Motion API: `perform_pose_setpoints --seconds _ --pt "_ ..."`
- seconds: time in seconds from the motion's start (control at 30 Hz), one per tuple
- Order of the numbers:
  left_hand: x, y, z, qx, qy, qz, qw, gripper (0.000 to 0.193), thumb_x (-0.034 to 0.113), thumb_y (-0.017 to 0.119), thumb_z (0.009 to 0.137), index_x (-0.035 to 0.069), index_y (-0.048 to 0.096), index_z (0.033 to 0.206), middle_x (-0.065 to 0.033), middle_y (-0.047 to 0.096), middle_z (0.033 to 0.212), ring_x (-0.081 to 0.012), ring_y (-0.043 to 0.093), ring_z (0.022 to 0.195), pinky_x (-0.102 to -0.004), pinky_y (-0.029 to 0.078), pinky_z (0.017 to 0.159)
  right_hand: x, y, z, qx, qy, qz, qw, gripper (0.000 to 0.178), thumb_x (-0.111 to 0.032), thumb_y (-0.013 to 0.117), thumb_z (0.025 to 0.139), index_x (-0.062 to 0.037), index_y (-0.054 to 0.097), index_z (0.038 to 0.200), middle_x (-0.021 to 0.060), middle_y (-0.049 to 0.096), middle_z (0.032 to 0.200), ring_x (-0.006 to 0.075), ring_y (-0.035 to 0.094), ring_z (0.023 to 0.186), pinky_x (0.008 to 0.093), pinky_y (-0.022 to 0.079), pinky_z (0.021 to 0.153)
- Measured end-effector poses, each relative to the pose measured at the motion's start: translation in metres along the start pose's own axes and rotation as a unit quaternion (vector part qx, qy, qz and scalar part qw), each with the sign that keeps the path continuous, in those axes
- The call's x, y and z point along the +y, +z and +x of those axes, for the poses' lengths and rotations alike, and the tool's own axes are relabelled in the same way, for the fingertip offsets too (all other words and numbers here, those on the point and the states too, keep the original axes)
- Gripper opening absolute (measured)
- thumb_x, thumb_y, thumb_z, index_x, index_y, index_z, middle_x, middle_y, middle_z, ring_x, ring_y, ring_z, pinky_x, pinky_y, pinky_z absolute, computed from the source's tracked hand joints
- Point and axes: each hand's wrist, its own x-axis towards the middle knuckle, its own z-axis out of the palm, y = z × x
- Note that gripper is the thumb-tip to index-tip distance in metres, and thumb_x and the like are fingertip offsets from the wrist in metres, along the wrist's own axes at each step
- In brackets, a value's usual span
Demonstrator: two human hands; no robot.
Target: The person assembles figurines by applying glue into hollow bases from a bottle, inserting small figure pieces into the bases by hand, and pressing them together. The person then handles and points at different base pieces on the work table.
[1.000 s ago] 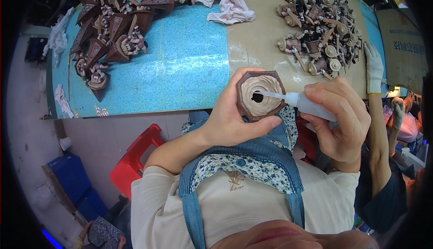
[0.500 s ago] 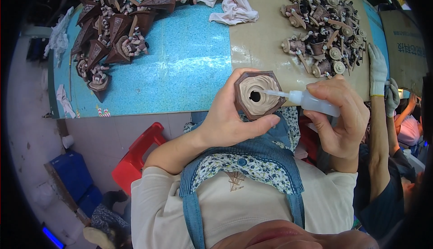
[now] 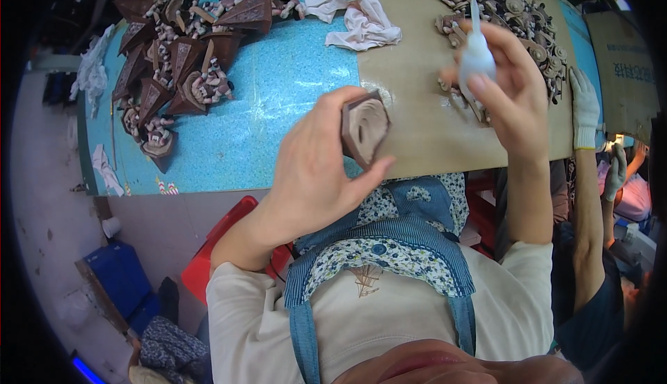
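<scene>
My left hand point(image 3: 316, 154) grips a brown hexagonal hollow base point(image 3: 366, 130) near the table's front edge. Its pale, ridged inside with a dark hole is turned partly toward the right. Held up to the right of it, my right hand point(image 3: 511, 82) has its fingers around a translucent white squeeze bottle point(image 3: 476, 61). The bottle's long thin nozzle points away from me, toward a heap of small figurines point(image 3: 521, 9). A clear gap separates bottle and base.
More figurines with dark brown hexagonal bases point(image 3: 182, 75) are piled at the far left of the table. A crumpled white cloth point(image 3: 358, 15) lies at the back middle. Another person's gloved hand point(image 3: 585, 109) rests by the right edge. A red stool point(image 3: 219, 238) stands below the table.
My right hand has lifted the bottle away from the base, and its nozzle has swung from leftward to pointing away. My left hand has shifted left and tilted the base sideways.
</scene>
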Motion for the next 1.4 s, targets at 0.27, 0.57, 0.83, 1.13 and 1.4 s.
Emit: perform_pose_setpoints --seconds 0.27,0.57,0.83,1.13,1.4 --pt "-0.013 -0.021 0.002 0.067 0.148 0.075 0.984 0.080 0.008 0.077 0.071 -0.003 0.036 0.138 -0.0216 0.048 0.125 -0.0371 0.050 0.111 -0.0451 0.040 0.097 0.044 0.002 0.081 -0.003 -0.042 -0.272 0.961 0.031 0.000 0.064 0.080 0.0006 0.063 0.111 0.0121 0.069 0.098 0.0213 0.068 0.087 0.0313 0.052 0.080" --pt "-0.030 0.012 0.012 0.268 0.217 -0.056 0.937 0.065 -0.004 0.078 0.071 0.000 0.042 0.125 -0.0236 0.056 0.124 -0.0354 0.055 0.118 -0.0498 0.037 0.104 0.011 -0.006 0.034 0.028 -0.185 -0.562 0.806 0.038 0.000 0.069 0.076 0.0011 0.060 0.112 0.0178 0.060 0.114 0.0354 0.057 0.107 0.0389 0.047 0.091" --pt "-0.019 0.033 0.020 0.310 0.253 -0.090 0.912 0.072 -0.008 0.078 0.070 0.007 0.029 0.119 -0.0254 0.043 0.130 -0.0293 0.053 0.119 -0.0361 0.053 0.094 0.021 -0.013 -0.023 -0.013 -0.153 -0.713 0.684 0.028 -0.012 0.072 0.076 -0.0110 0.068 0.103 0.0130 0.041 0.145 0.0317 0.035 0.136 0.0561 0.027 0.108" --pt "-0.009 0.048 0.020 0.365 0.293 -0.110 0.877 0.084 -0.004 0.083 0.066 0.011 0.022 0.121 -0.0205 0.040 0.129 -0.0325 0.054 0.118 -0.0393 0.054 0.093 0.023 -0.008 -0.051 -0.046 -0.215 -0.682 0.697 0.031 -0.006 0.071 0.071 -0.0106 0.066 0.101 0.0159 0.048 0.135 0.0356 0.042 0.130 0.0541 0.026 0.107" --pt "-0.010 0.052 0.016 0.338 0.312 -0.197 0.866 0.088 0.000 0.085 0.068 0.013 0.020 0.126 -0.0188 0.036 0.130 -0.0359 0.054 0.119 -0.0416 0.053 0.091 0.027 -0.003 -0.056 -0.027 -0.194 -0.565 0.802 0.050 0.004 0.074 0.067 -0.0058 0.059 0.113 0.0154 0.051 0.104 0.0351 0.050 0.099 0.0441 0.040 0.090"
